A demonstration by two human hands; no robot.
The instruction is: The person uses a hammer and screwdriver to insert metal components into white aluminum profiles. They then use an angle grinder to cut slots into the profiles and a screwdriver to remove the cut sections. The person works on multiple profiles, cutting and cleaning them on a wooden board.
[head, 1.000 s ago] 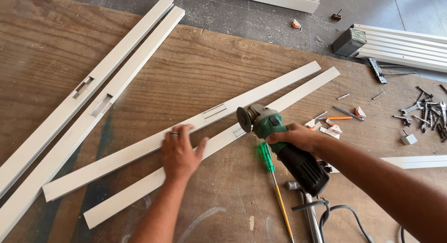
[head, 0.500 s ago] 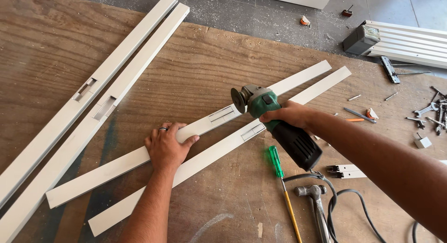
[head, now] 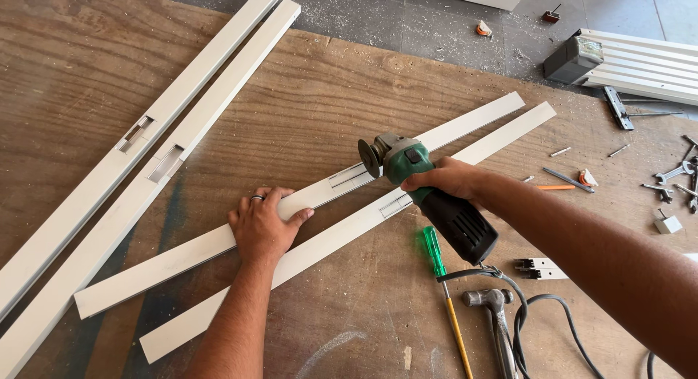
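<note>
- Left hand [head: 263,225] spread flat, palm down, pressing on the upper strip [head: 182,252]; ring on one finger.
- Right hand [head: 445,179] wrapped tight round the grinder [head: 429,194], fingers closed over its green body.
- Grinder just right of the left hand, disc end [head: 368,156] down at the slot in the upper strip, black rear end pointing away from it, cord [head: 523,306] trailing off behind.
- Upper strip white, lying slantwise on the bench [head: 320,95], running under the left hand and on past the grinder.
- Lower strip [head: 320,248] white, alongside the upper strip, just below the grinder; whether the two touch, cannot tell.
- Screwdriver [head: 435,252] with green handle just below the grinder.
- Hammer [head: 493,306] below the grinder, beside the screwdriver's shaft.
- Two longer white profiles [head: 196,103] well left of the grinder, side by side, each with a cut slot.
- Spanners and small parts [head: 672,177] well right of the grinder.
- Stack of white profiles [head: 647,66] far up and right of the grinder, off the bench.
</note>
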